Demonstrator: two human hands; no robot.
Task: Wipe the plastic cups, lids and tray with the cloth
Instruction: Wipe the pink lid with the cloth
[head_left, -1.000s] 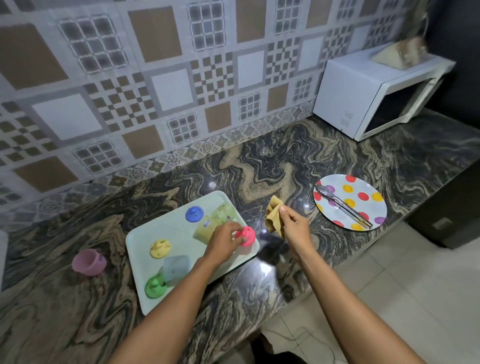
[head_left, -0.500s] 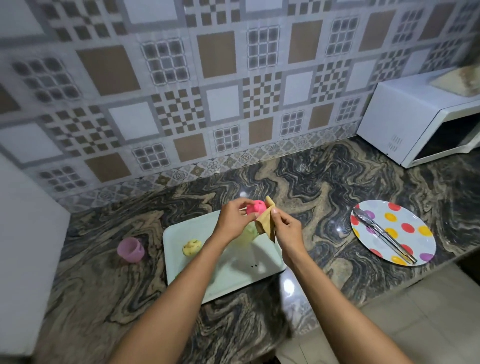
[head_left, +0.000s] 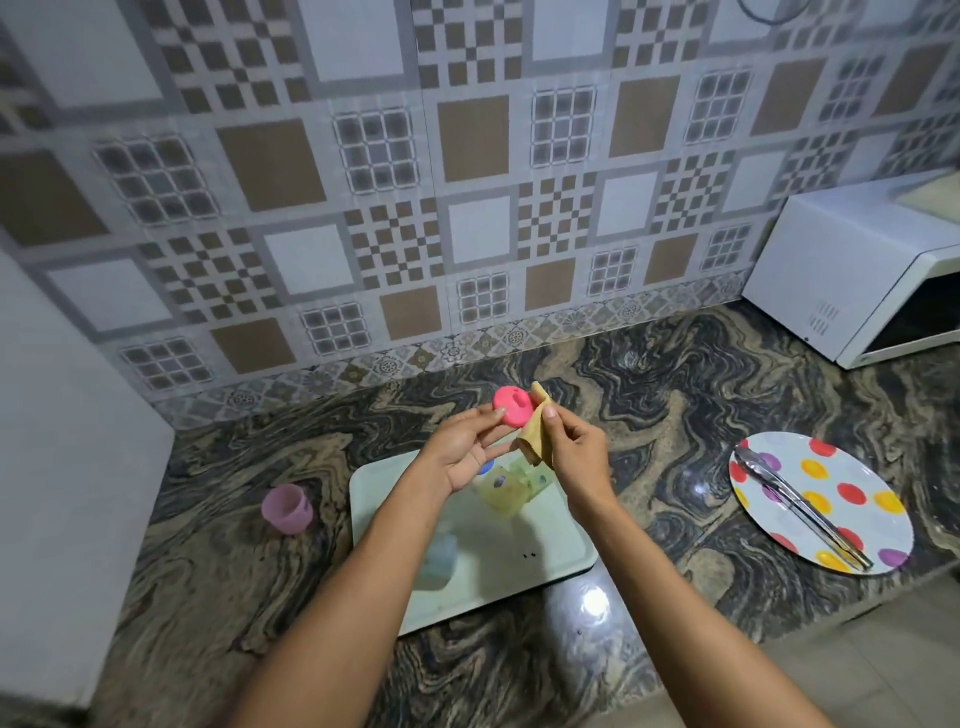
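The worktop (head_left: 649, 384) runs wide, with its front edge close below the tray (head_left: 540, 545). Anything set down is safer going inward toward twelve o'clock, where bare stone reaches the wall (head_left: 467, 156). A microwave (head_left: 857, 270) closes off two o'clock. The tray sits in the middle as a base for the small pieces. A spotted plate (head_left: 831, 467) with tongs (head_left: 800, 512) lies at three o'clock of it, well apart, leaving a free lane between. A purple cup (head_left: 287, 508) stands alone off the tray at nine o'clock, perhaps already done, though that is a guess. On the tray a blue cup (head_left: 440, 561) sits beside the left forearm. Yellow-green cups (head_left: 511, 488) and a blue lid (head_left: 485, 466) are partly hidden under the hands. Both hands are raised over the tray's far edge, likely so the piece can be turned freely. The left hand (head_left: 462, 452) holds the pink lid (head_left: 511, 406) by its rim in its fingers, and the right hand (head_left: 576, 457) pinches the cloth (head_left: 535, 434) against the lid's three o'clock edge
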